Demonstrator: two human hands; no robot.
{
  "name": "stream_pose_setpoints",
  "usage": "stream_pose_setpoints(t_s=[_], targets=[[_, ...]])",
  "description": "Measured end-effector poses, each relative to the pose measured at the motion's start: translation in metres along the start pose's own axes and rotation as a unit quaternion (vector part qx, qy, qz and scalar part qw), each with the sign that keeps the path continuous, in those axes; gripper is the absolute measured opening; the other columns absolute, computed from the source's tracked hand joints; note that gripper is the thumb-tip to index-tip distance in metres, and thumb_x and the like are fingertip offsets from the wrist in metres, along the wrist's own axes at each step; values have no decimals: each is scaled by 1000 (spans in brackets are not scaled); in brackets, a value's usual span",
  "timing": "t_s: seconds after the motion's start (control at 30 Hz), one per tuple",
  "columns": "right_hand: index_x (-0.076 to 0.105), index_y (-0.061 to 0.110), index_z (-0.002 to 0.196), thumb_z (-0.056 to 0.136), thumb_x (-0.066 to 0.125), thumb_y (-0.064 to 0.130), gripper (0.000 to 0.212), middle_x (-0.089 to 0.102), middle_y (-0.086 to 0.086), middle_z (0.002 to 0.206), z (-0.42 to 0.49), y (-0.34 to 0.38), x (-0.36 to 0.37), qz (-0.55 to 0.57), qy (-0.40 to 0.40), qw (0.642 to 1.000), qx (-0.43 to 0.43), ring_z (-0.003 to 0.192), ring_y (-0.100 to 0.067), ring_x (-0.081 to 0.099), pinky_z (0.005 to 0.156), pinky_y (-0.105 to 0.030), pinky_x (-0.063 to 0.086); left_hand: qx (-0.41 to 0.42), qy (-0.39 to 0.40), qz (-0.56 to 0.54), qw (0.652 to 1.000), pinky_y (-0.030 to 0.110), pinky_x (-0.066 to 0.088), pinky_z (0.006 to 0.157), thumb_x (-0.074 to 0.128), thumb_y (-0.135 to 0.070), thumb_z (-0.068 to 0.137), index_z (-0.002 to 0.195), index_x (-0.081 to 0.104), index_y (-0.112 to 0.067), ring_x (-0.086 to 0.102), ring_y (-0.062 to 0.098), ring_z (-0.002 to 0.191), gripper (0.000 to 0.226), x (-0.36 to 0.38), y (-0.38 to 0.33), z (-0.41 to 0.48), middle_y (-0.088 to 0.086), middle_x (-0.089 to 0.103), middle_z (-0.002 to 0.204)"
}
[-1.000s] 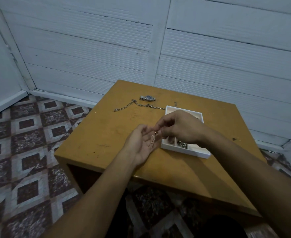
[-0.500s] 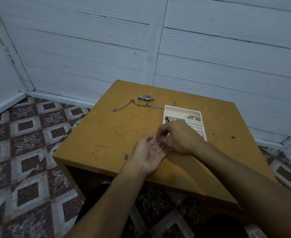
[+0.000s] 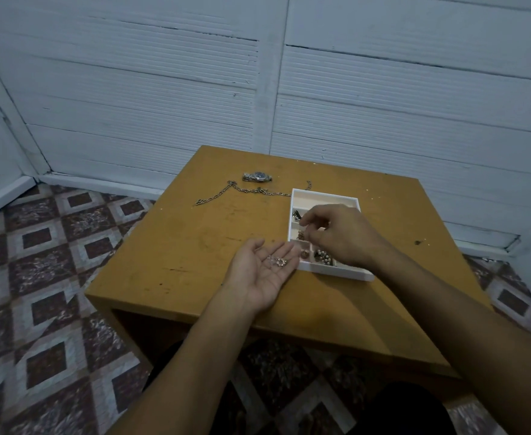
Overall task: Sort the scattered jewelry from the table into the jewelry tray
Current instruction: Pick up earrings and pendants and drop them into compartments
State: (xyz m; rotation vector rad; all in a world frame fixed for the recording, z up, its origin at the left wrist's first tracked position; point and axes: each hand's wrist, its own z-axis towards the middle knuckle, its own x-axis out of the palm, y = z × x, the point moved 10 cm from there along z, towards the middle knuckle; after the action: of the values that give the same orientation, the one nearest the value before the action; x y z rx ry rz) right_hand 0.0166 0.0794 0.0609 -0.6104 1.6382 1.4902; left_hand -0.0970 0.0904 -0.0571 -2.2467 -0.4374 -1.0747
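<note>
Left hand (image 3: 259, 274) is cradling small jewelry (image 3: 277, 261), seemingly light and snag-prone, on straight fingers (image 3: 284, 250); right hand (image 3: 342, 235) is curling over tray (image 3: 324, 193), hold unclear; pinching pieces singly seems advisable.

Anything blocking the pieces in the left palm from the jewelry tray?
Only the right hand, which hovers over the middle compartments of the jewelry tray. The small pieces on the left hand lie beside its left wall.

Two forearms are seen bare along their whole visible length: the left forearm (image 3: 176, 356) and the right forearm (image 3: 465, 309). The left hand (image 3: 262, 271) and the right hand (image 3: 342, 237) are likewise uncovered. Dark, near-black clothing (image 3: 415, 409) is seen over the lap at the bottom edge. Its cut and fabric cannot be made out in the dim light.
</note>
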Motion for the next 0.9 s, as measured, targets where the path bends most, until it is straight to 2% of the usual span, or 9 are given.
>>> stream_pose_setpoints(t_s=[0.1, 0.17, 0.33, 0.43, 0.5, 0.57, 0.67, 0.9], targets=[[67, 24, 102, 87, 56, 15, 21, 71, 5, 84, 1, -20, -16, 33, -28, 998, 37, 68, -9, 62, 55, -17, 44, 16, -3, 13, 1000, 46, 44, 104, 44, -21, 97, 120, 53, 7, 60, 38, 110, 38, -1, -13, 5, 26, 60, 120], [67, 24, 101, 87, 57, 14, 20, 71, 3, 86, 1, -30, -21, 47, -32, 997, 49, 64, -8, 59, 52, -18, 40, 27, -6, 32, 999, 44, 47, 101, 45, -21, 97, 120, 55, 5, 62, 37, 108, 36, -2, -19, 7, 25, 62, 119], [67, 23, 101, 87, 59, 15, 18, 72, 0, 86, 0, -49, -19, 55, -30, 996, 70, 84, -24, 67, 59, -26, 45, 51, -13, 113, 992, 41, 52, 94, 46, -18, 96, 115, 59, 2, 65, 32, 106, 30, 6, -27, 15, 21, 66, 115], [66, 21, 102, 87, 59, 15, 18, 71, -4, 88, 1, -58, -14, 64, -30, 995, 73, 79, -24, 66, 59, -28, 46, 62, -10, 160, 985, 38, 54, 90, 46, -17, 97, 109, 60, -1, 66, 30, 106, 25, 18, -26, 23, 18, 68, 113], [65, 22, 101, 87, 60, 16, 17, 72, -5, 87, 1, -62, -11, 68, -28, 995, 73, 74, -23, 65, 61, -30, 48, 66, -7, 186, 980, 39, 52, 94, 44, -19, 98, 106, 60, -2, 64, 29, 108, 24, 25, -23, 28, 17, 68, 114], [65, 22, 102, 87, 60, 16, 17, 72, -5, 85, 1, -65, -9, 73, -28, 995, 69, 78, -25, 67, 64, -32, 51, 70, -9, 210, 975, 39, 49, 98, 44, -20, 98, 103, 62, -4, 63, 27, 109, 25, 30, -20, 32, 15, 69, 113], [65, 22, 103, 87, 60, 16, 18, 72, -3, 84, 2, -71, -7, 87, -26, 993, 70, 79, -24, 68, 64, -32, 52, 80, -14, 240, 967, 37, 49, 98, 44, -22, 97, 101, 63, -6, 62, 24, 103, 25, 36, -20, 37, 13, 69, 111], [66, 19, 104, 87, 61, 15, 18, 71, 1, 81, 2, -76, -8, 100, -31, 992, 73, 77, -21, 68, 65, -29, 51, 104, -27, 292, 950, 39, 46, 102, 48, -23, 94, 106, 66, -7, 62, 22, 111, 27, 42, -20, 40, 9, 70, 111]])
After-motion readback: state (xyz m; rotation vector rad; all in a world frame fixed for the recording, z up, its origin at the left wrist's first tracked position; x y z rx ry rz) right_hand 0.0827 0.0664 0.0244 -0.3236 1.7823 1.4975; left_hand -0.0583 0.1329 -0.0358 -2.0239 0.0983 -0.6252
